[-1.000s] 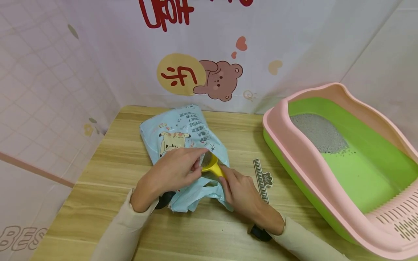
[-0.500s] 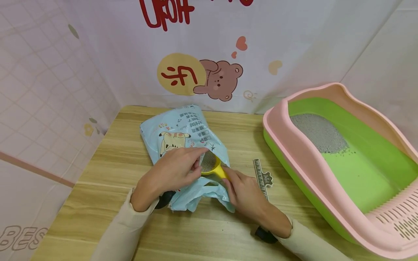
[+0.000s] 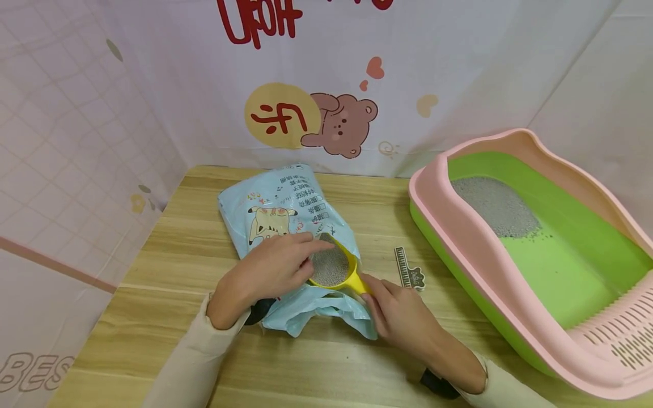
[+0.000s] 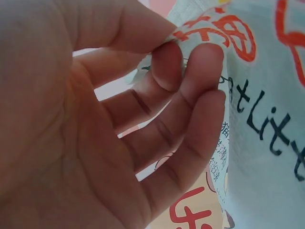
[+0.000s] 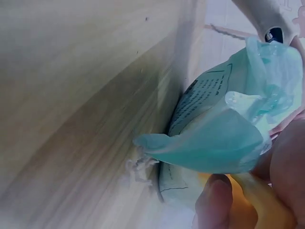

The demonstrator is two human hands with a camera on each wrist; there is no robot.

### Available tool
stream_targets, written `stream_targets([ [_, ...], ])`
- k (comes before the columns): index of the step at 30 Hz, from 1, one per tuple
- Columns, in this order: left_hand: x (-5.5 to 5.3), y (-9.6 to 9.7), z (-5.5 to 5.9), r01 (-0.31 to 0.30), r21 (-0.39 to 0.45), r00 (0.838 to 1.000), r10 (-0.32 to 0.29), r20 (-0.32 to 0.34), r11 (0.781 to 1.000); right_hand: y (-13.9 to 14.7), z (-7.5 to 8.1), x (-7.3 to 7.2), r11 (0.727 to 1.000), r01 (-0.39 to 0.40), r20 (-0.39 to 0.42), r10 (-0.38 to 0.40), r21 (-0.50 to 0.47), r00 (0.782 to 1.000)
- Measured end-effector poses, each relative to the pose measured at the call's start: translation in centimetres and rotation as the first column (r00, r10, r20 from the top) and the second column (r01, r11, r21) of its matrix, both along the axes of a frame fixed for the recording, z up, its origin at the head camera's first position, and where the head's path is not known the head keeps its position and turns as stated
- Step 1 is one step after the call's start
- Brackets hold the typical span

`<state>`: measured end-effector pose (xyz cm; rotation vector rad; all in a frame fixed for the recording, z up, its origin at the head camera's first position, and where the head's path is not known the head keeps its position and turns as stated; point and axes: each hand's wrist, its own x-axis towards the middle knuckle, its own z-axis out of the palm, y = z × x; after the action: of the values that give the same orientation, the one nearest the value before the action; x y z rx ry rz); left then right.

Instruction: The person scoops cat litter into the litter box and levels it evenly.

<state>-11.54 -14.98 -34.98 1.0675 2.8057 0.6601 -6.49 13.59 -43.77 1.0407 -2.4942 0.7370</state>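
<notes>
A light blue bag of cat litter [image 3: 301, 192] lies on the wooden table, its mouth facing the person. My left hand [image 3: 272, 263] pinches the bag's edge between thumb and fingers, as the left wrist view shows at the printed plastic [image 4: 267, 114]. In my right hand [image 3: 408, 317] is the handle of a yellow scoop [image 3: 353, 281]. Grey litter [image 3: 330, 266] fills the scoop's bowl, which sits in the bag's mouth. From the right wrist view, a loose blue flap [image 5: 205, 143] hangs over part of the yellow handle [image 5: 262, 200].
To the right stands a green litter box with a pink rim [image 3: 479, 243], holding a heap of grey litter [image 3: 495, 207] at its far end. A dark toothed clip [image 3: 408, 271] lies on the table [image 3: 173, 243] between bag and box. A printed cloth hangs behind.
My right hand has drawn the scoop back toward the right and nearer the person, and more of its litter-filled bowl shows. My left hand keeps its grip on the bag.
</notes>
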Motion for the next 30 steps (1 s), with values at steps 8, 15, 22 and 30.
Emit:
stream_targets([
  [8,0.0,0.3,0.2,-0.012,-0.019,1.0,0.012,0.026,1.0,1.5,0.8,1.5,1.0,0.001,-0.033,-0.001,-0.02,0.999],
  [15,0.2,0.2,0.3,0.005,-0.015,1.0,-0.005,0.024,1.0,2.6,1.3,2.4,0.999,-0.002,-0.051,-0.001,-0.041,0.999],
  [22,0.3,0.0,0.4,0.014,-0.008,1.0,-0.014,-0.005,1.0,3.6,1.5,3.3,0.999,-0.006,-0.064,0.004,-0.04,0.998],
  [30,0.4,-0.1,0.5,0.004,-0.014,1.0,-0.004,0.009,1.0,4.6,1.7,4.3,1.0,0.0,-0.074,-0.002,-0.03,0.997],
])
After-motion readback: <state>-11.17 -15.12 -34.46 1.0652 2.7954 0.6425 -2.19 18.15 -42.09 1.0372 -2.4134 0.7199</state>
